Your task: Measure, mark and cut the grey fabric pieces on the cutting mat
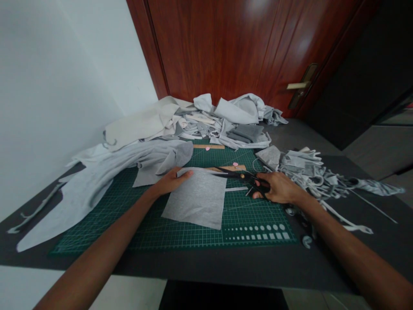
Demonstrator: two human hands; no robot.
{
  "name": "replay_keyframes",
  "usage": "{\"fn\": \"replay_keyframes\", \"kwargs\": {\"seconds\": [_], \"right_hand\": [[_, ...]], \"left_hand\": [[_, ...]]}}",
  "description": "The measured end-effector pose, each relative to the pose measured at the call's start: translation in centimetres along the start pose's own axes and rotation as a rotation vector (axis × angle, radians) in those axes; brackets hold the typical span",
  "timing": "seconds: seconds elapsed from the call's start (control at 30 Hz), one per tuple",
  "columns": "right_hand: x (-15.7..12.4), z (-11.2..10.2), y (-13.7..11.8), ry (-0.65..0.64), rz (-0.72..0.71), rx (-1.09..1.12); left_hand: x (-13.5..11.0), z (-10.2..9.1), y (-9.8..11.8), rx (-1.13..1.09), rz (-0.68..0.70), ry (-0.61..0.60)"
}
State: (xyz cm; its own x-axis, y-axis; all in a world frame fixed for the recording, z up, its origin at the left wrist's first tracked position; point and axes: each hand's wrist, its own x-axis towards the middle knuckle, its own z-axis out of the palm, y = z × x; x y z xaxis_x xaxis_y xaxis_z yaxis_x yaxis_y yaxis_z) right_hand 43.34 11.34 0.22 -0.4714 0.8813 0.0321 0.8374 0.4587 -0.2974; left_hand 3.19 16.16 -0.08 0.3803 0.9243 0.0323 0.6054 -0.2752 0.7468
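Observation:
A squarish piece of grey fabric lies on the green cutting mat. My left hand pinches its upper left corner between thumb and fingers. In my right hand is a pair of black-handled scissors, fingers wrapped through the handles. The blades point left and lie along the fabric's top edge, where a narrow strip shows. Just beyond the blades is a wooden ruler with a pink dot on it. A thin pale strip lies on the mat to the right of the fabric.
A heap of grey and white cloth fills the back of the dark table. Draped grey fabric covers the left side. Scraps and strips pile up on the right. Another wooden ruler lies farther back. A wooden door stands behind.

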Motion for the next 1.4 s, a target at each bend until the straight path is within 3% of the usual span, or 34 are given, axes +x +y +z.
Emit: {"fn": "replay_keyframes", "kwargs": {"seconds": [1.4], "right_hand": [[-0.04,-0.03,-0.19,0.017,0.003,-0.054]], "left_hand": [[-0.09,0.04,0.36,0.011,0.007,-0.001]]}}
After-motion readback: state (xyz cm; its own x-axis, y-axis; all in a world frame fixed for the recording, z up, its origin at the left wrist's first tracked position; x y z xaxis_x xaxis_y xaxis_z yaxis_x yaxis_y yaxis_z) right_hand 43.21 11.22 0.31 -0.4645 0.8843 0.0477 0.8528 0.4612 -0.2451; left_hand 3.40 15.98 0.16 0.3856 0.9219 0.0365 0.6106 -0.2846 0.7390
